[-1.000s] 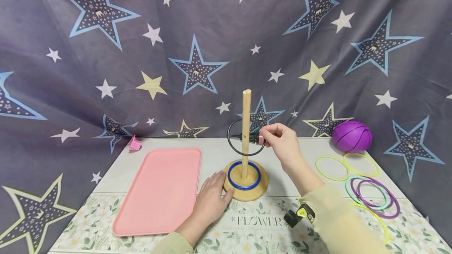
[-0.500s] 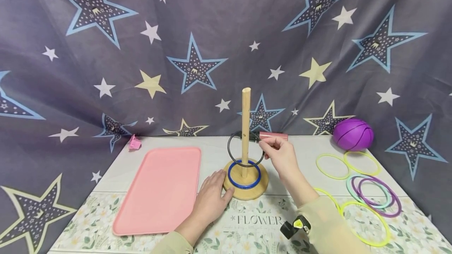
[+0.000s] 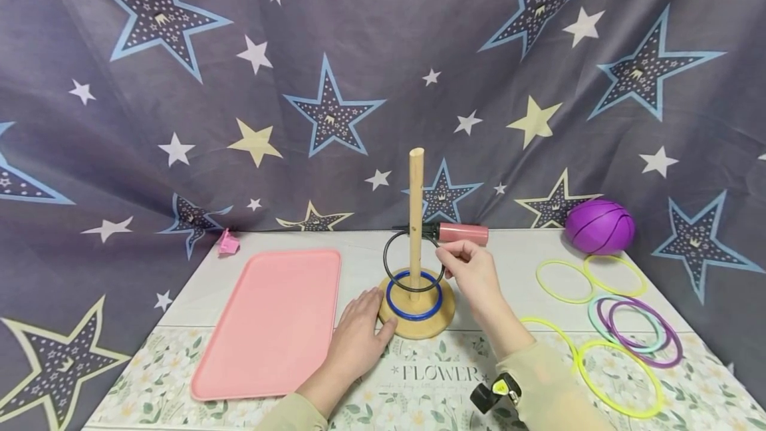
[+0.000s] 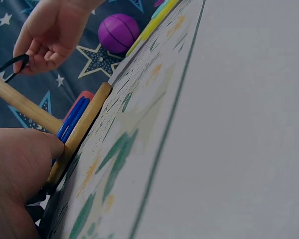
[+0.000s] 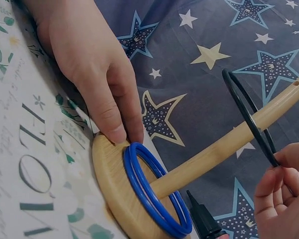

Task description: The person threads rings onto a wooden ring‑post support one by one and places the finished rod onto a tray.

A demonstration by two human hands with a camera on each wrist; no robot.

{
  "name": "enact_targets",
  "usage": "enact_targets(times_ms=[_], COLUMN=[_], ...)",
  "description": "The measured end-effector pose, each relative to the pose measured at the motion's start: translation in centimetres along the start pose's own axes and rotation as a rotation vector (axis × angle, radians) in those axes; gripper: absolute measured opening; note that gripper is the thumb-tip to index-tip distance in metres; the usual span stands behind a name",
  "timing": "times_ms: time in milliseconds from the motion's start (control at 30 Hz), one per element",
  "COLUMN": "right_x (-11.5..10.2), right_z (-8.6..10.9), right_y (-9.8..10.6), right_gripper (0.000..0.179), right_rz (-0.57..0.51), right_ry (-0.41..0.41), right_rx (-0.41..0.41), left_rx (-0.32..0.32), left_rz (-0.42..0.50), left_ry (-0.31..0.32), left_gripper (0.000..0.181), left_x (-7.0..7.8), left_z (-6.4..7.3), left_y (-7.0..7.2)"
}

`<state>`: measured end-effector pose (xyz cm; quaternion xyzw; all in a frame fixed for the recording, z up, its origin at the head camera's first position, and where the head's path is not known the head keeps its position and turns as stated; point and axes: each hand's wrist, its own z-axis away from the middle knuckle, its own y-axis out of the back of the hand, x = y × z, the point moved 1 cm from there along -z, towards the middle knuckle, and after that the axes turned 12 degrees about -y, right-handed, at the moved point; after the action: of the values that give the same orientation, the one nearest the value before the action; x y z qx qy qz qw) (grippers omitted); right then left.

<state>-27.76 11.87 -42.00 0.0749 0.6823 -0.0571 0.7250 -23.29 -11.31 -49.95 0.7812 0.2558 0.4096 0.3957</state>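
A wooden peg [image 3: 416, 205] stands upright on a round wooden base [image 3: 441, 320]. Blue rings [image 5: 145, 188] lie around the foot of the peg, stacked on the base. My right hand [image 3: 474, 276] pinches a black ring [image 5: 246, 115] at its right side between thumb and fingertips. That ring encircles the peg, tilted, at about its lower half, above the blue ones. At the left edge of the base, my left hand [image 3: 359, 332] rests with extended fingers, thumb and fingertips touching the rim.
A pink tray [image 3: 269, 324] lies to the left, with a small pink object [image 3: 228, 243] behind it. Behind the peg is a pink-and-black pump [image 3: 462, 233]. At right are a purple ball [image 3: 600, 227], yellow rings [image 3: 661, 394], a purple ring [image 3: 680, 351] and a mint ring [image 3: 591, 314].
The black ring has come down along the peg with my right hand, which also shifted slightly left. More of the pump shows now. My left hand has stayed at the base.
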Motion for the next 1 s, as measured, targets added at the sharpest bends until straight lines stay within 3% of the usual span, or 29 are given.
enact_targets(times_ms=[467,1000], right_x=[1.5,3.2], right_z=[-0.2,-0.9], right_y=[-0.1,0.0], right_gripper=[0.013,0.011], right_rz=[-0.035,0.007], right_ry=[-0.024,-0.092], right_rx=[0.003,-0.025], left_rx=[-0.01,0.001], left_rz=[-0.002,-0.008], left_ry=[0.011,0.011], left_gripper=[0.069,0.068], left_x=[0.1,0.1], left_z=[0.0,-0.1], left_y=[-0.1,-0.2])
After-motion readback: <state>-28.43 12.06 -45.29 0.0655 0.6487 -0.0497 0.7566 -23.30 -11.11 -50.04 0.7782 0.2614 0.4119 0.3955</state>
